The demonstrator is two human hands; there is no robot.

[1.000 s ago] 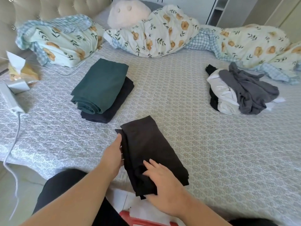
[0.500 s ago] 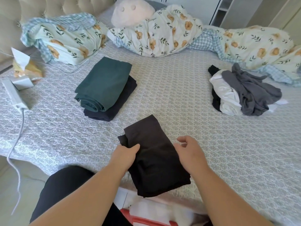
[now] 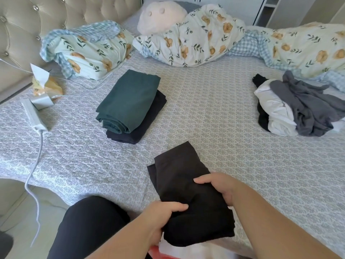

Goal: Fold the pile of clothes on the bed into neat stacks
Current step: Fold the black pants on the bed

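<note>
The folded black garment lies at the bed's near edge, its near corner overhanging. The left hand pinches its near left edge; the right hand grasps its right edge. Bare bedspread spreads far and right of it. The folded stack sits far left, the unfolded pile well apart at far right.

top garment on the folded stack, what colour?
Dark teal green folded garment, lying on a navy one; head view.
</note>
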